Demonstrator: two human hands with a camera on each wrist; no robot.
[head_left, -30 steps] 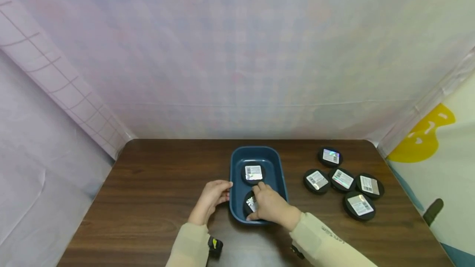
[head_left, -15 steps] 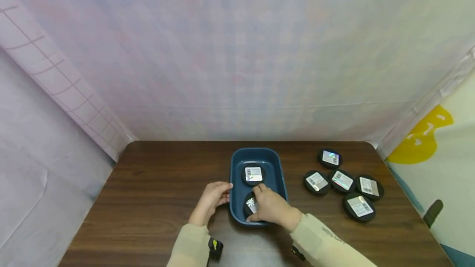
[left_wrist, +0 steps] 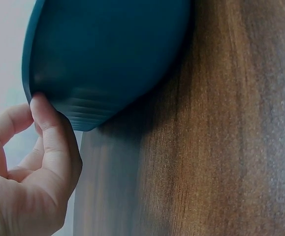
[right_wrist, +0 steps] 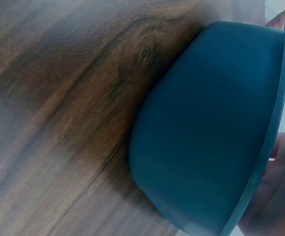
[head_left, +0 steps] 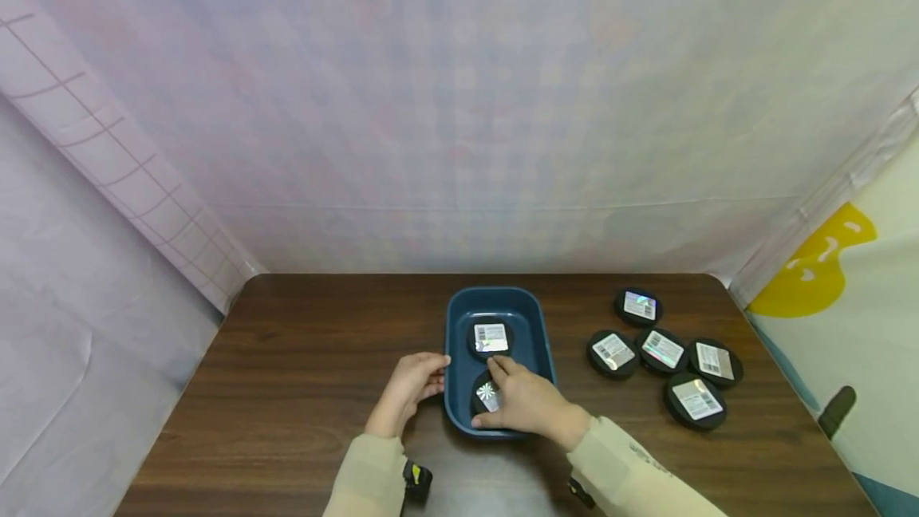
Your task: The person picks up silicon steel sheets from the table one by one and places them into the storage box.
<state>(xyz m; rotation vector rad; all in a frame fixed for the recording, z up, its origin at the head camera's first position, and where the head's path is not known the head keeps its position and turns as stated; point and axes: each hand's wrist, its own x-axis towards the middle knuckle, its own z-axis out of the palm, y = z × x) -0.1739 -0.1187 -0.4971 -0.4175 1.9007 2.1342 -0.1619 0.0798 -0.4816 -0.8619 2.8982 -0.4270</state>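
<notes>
A deep blue tray (head_left: 534, 341) stands on the table, holding two flat round black containers with silvery labels, one (head_left: 491, 339) behind the other (head_left: 486, 394). My left hand (head_left: 408, 385) pinches the tray's left rim between thumb and fingers, clearer in the left wrist view, where the hand (left_wrist: 44, 162) meets the edge. My right hand (head_left: 531, 401) reaches over the tray's right side to the nearer container, thumb at its near edge and fingers extended past its far edge. In the right wrist view the tray's outer wall (right_wrist: 206, 123) hides most of that hand.
Several more black round containers lie at the right of the wooden table (head_left: 301, 389), among them a back one (head_left: 639, 306), a left one (head_left: 613, 353) and a front one (head_left: 695, 401). A pale patterned cloth (head_left: 459, 142) hangs behind the table.
My right hand's fingers have straightened and spread a little at the nearer container, whose label shows slightly more. The left hand and the tray have stayed in place.
</notes>
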